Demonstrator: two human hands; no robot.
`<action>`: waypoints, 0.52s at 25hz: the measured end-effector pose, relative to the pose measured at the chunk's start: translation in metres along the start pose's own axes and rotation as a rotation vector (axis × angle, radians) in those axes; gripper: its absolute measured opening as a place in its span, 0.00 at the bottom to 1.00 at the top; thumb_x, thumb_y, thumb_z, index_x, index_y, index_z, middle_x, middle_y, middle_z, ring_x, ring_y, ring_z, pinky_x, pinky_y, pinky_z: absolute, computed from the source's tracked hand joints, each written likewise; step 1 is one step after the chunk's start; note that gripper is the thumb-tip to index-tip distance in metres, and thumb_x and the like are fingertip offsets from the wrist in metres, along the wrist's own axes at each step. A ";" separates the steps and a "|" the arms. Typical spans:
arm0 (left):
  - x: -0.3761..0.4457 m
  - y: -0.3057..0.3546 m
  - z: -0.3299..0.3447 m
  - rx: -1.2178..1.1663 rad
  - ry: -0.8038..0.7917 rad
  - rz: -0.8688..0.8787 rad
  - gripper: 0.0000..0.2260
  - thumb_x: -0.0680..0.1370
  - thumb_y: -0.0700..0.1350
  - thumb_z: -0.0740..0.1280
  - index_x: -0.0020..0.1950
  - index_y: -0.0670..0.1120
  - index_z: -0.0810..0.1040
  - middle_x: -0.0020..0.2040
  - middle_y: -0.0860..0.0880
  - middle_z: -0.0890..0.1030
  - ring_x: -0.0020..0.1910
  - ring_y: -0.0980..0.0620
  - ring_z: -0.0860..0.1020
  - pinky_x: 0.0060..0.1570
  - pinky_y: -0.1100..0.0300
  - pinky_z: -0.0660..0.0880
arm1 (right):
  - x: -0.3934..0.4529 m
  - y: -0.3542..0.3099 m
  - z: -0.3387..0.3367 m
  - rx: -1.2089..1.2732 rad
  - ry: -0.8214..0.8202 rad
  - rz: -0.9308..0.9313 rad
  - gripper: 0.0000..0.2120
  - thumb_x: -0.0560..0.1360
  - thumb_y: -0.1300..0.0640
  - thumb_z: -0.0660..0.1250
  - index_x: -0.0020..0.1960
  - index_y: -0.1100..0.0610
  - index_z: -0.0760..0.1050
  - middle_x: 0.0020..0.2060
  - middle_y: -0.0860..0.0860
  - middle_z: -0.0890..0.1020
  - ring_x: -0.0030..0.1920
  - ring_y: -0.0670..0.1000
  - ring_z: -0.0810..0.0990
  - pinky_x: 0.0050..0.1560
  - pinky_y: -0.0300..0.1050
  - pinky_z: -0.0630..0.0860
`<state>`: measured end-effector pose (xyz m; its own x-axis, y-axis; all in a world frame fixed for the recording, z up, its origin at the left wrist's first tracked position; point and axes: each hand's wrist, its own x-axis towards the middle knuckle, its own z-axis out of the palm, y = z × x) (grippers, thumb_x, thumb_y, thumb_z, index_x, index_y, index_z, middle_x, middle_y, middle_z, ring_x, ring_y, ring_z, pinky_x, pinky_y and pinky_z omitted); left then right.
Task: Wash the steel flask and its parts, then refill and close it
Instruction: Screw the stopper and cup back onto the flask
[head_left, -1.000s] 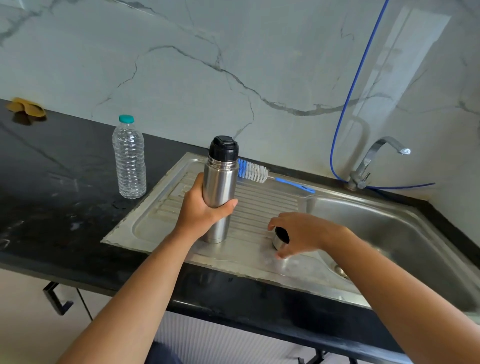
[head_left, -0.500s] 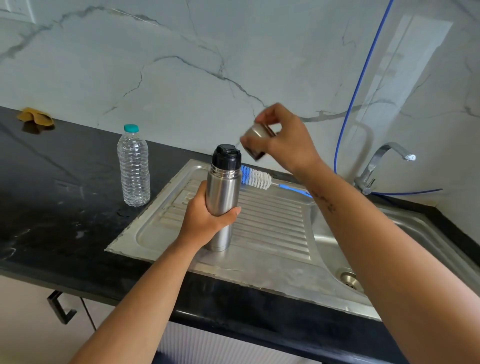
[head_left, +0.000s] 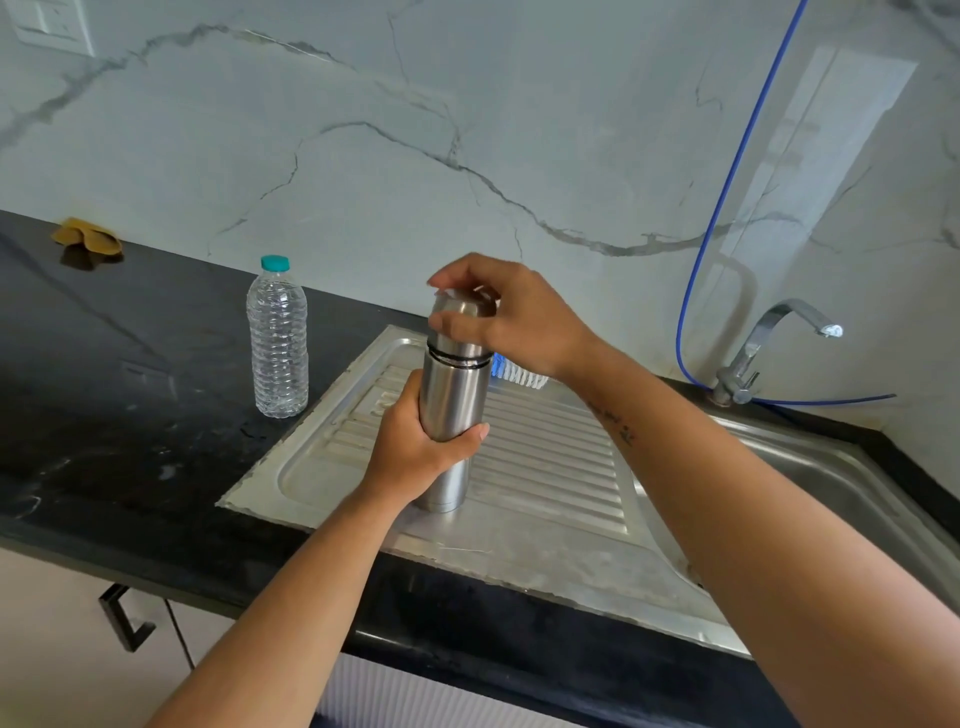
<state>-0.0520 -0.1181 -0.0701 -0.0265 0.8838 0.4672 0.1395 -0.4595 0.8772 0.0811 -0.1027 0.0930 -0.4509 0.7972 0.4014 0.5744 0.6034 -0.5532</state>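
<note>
The steel flask (head_left: 451, 400) stands upright on the ribbed steel drainboard (head_left: 545, 467). My left hand (head_left: 415, 447) grips its body at mid height. A steel cup lid (head_left: 457, 327) sits over the flask's top, covering the black stopper; a thin dark gap shows at its lower rim. My right hand (head_left: 514, 317) grips this lid from above and the side, fingers curled round it. A blue-and-white bottle brush (head_left: 519, 376) lies behind the flask, mostly hidden by my right wrist.
A clear plastic water bottle (head_left: 278, 343) with a teal cap stands on the black counter (head_left: 104, 389) to the left. The sink basin (head_left: 841, 483) and tap (head_left: 769, 343) are at the right, with a blue hose (head_left: 727, 182) on the wall. A yellow cloth (head_left: 85, 236) lies far left.
My right hand picked the steel cup lid up from the drainboard, carried it above the flask, and now holds it down over the black stopper. My left hand kept its grip on the flask.
</note>
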 end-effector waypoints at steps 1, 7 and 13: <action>0.000 0.000 0.000 -0.003 -0.005 0.002 0.30 0.66 0.56 0.79 0.64 0.56 0.73 0.52 0.53 0.82 0.49 0.58 0.82 0.45 0.67 0.80 | -0.001 0.002 -0.001 -0.033 -0.042 -0.009 0.17 0.76 0.50 0.75 0.63 0.49 0.79 0.51 0.43 0.83 0.50 0.42 0.82 0.49 0.31 0.77; 0.000 -0.001 0.001 0.020 -0.002 -0.014 0.30 0.65 0.57 0.79 0.64 0.58 0.72 0.51 0.54 0.82 0.49 0.58 0.82 0.44 0.65 0.81 | 0.007 -0.017 -0.019 -0.335 -0.254 -0.018 0.21 0.73 0.44 0.76 0.61 0.49 0.72 0.43 0.43 0.79 0.41 0.42 0.79 0.37 0.31 0.71; 0.000 -0.001 0.000 0.020 0.002 -0.011 0.28 0.65 0.56 0.79 0.61 0.64 0.71 0.53 0.55 0.82 0.49 0.58 0.82 0.48 0.61 0.81 | 0.019 -0.037 -0.012 -0.673 -0.325 0.146 0.29 0.75 0.28 0.63 0.61 0.52 0.67 0.42 0.48 0.75 0.40 0.47 0.75 0.36 0.43 0.69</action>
<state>-0.0520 -0.1175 -0.0713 -0.0302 0.8888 0.4573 0.1589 -0.4474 0.8801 0.0601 -0.1095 0.1300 -0.4569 0.8871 0.0660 0.8895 0.4564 0.0222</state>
